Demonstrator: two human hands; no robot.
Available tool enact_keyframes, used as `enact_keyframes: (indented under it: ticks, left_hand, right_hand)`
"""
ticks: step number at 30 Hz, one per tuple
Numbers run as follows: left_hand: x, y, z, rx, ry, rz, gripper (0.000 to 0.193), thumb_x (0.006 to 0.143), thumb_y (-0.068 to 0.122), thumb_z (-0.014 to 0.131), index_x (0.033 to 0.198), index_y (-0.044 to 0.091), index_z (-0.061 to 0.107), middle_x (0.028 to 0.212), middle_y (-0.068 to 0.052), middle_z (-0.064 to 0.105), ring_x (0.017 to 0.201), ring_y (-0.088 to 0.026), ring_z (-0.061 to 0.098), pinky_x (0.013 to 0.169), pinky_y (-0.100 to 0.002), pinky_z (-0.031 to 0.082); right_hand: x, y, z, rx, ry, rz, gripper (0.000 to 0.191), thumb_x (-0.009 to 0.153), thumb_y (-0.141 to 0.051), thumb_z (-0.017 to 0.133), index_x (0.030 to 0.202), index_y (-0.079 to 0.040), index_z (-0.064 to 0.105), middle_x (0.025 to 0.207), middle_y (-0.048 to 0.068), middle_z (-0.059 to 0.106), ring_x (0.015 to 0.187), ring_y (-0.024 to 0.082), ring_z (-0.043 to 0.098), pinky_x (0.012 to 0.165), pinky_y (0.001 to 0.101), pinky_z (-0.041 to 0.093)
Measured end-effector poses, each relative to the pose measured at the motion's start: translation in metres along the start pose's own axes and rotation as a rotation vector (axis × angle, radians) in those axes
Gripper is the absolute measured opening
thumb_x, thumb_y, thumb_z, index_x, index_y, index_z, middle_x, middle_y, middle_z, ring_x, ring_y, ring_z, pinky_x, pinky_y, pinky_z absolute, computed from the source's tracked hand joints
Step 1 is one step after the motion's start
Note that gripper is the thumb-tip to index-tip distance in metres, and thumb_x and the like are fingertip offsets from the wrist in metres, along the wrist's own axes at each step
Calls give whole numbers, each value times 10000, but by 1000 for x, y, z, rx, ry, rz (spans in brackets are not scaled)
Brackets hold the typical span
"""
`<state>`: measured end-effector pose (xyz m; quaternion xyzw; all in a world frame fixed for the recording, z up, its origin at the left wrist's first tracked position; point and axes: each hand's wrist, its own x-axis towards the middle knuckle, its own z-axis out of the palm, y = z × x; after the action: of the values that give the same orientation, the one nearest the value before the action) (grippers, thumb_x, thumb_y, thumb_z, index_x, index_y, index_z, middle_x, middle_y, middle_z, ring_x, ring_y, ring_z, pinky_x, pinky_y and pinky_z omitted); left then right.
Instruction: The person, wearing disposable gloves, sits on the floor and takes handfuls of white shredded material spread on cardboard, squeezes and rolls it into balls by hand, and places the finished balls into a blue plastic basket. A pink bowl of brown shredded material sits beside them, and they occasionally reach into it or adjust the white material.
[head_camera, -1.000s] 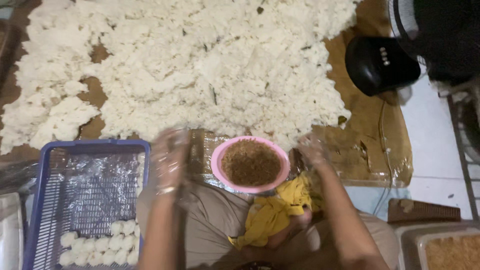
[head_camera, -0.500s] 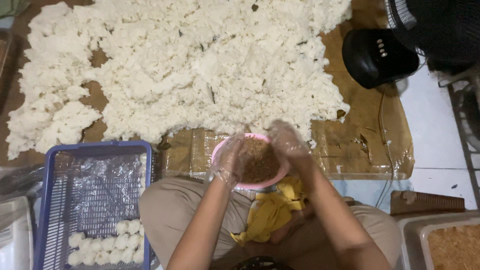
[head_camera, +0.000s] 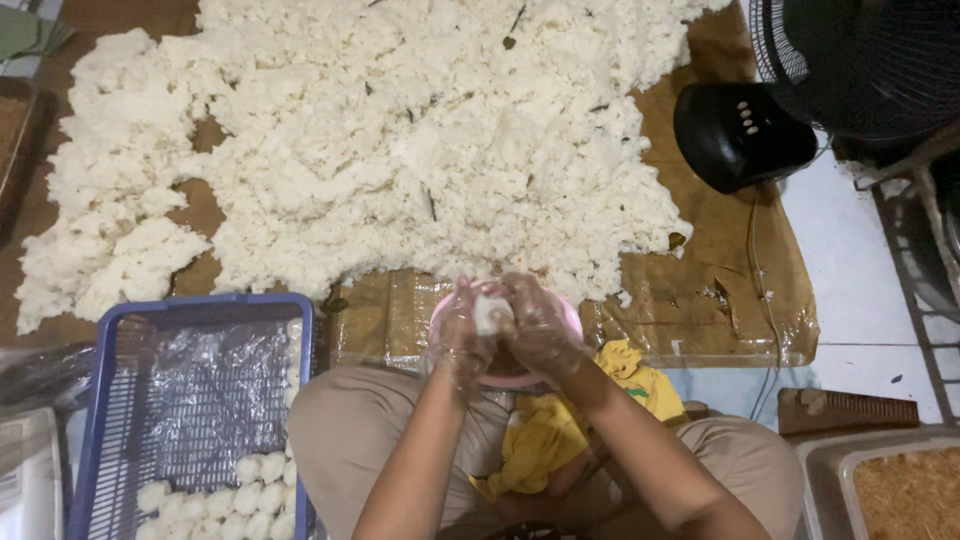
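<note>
Both hands (head_camera: 505, 325) cupped round white lump (head_camera: 491, 312), probably hiding pink bowl (head_camera: 572, 318), blue basket (head_camera: 190, 400) beside.

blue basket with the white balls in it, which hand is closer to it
Left. The left hand is over the pink bowl, just right of the blue basket. The right hand is pressed against it on the far side, cupping a white lump.

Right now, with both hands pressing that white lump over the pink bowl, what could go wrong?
1. The lump is squeezed between the gloved left hand and right hand; it may crumble, dropping bits into the bowl below.
2. The bowl sits right at the person's knees and could tip if bumped.
3. Bits of leaf or stem lie in the rice pile; some could end up in the balls in the blue basket.
</note>
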<state>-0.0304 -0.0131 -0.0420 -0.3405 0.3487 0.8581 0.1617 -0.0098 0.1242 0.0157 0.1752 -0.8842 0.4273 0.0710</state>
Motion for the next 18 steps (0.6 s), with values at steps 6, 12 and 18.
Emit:
enact_keyframes:
  ticks: [6, 12, 18]
  left_hand:
    - [-6, 11, -22, 120, -41, 76, 389, 848, 144, 778, 1229, 139, 701, 925, -49, 762, 669, -144, 684, 439, -280, 460]
    - [9, -8, -22, 325, 215, 83, 411, 937, 265, 778, 1300, 123, 648, 944, -117, 663, 693, -229, 550, 502, -348, 427]
    - [3, -20, -12, 598, 65, 372, 438, 954, 173, 608, 1391, 168, 628, 1297, -85, 650, 1061, -241, 591, 821, -371, 498]
  right_hand:
    - [-16, 21, 37, -658, -604, 451, 577, 932, -221, 618, 1422, 27, 437, 1282, 238, 544, 863, 285, 728, 669, 384, 622]
    - [-23, 64, 49, -448, -314, 247, 320, 919, -131, 585, 1221, -99, 687, 976, 172, 738, 858, 320, 716, 762, 453, 579]
    - [-6, 21, -6, -18, -91, 424, 144, 893, -192, 669, 920, -73, 745, 877, 186, 729, 790, 310, 759, 749, 436, 599]
